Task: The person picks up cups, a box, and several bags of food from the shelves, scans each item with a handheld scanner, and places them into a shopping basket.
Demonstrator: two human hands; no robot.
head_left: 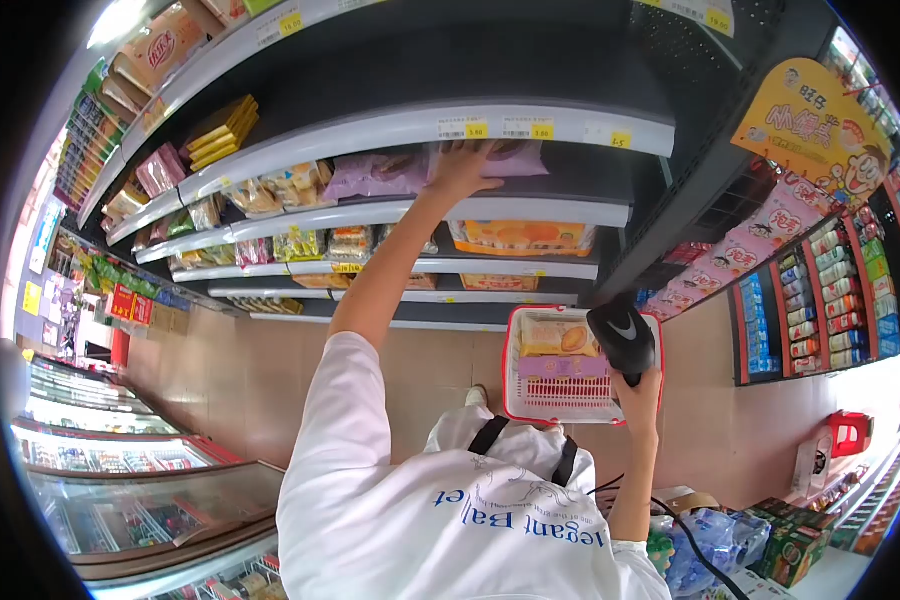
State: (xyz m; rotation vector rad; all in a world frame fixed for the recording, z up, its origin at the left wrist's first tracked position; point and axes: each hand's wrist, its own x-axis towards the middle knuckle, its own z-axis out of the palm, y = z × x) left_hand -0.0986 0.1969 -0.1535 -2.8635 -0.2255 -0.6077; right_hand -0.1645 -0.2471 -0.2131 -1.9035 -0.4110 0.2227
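My left hand (pixel 462 170) reaches onto a shelf, its fingers spread over a purple package (pixel 515 160) just under the price-tag rail. A second purple package (pixel 378 175) lies to its left. My right hand (pixel 638 390) is wrapped around the handle of a black handheld scanner (pixel 625 335). Below the scanner is a white basket with a red rim (pixel 508 385). A yellow package (pixel 558 337) and a purple box (pixel 566 366) lie inside it.
Shelves (pixel 570 122) with snack packs span the front. A yellow sign (pixel 815 130) and hanging pink packets (pixel 760 235) are at the right. Glass-topped freezers (pixel 160 510) stand at lower left. A black cable (pixel 695 540) and a green box (pixel 798 540) are at lower right.
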